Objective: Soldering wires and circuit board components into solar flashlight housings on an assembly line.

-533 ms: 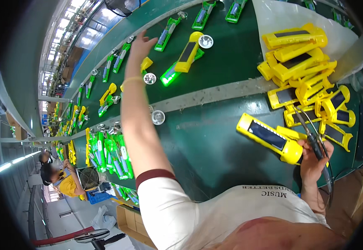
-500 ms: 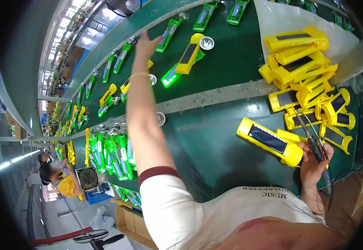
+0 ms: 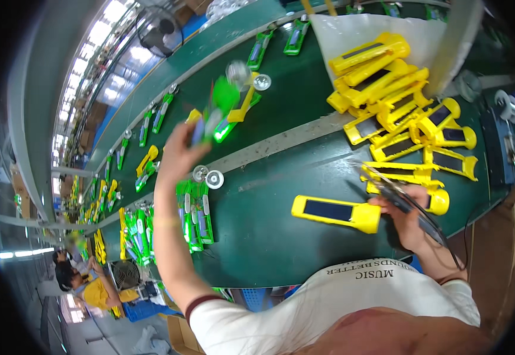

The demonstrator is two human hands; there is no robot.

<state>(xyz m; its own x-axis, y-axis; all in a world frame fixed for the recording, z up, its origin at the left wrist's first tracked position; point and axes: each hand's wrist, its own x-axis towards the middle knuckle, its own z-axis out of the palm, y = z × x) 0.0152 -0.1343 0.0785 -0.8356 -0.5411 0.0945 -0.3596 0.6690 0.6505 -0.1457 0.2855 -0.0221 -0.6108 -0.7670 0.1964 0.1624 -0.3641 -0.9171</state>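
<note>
A green flashlight (image 3: 219, 109) is being pinched in the left hand (image 3: 180, 151) above the desk (image 3: 281, 236); being rigid, light, smooth plastic, it is best gripped mid-body. A thin dark tool (image 3: 402, 198) is being clasped in the right hand (image 3: 408, 222).
</note>
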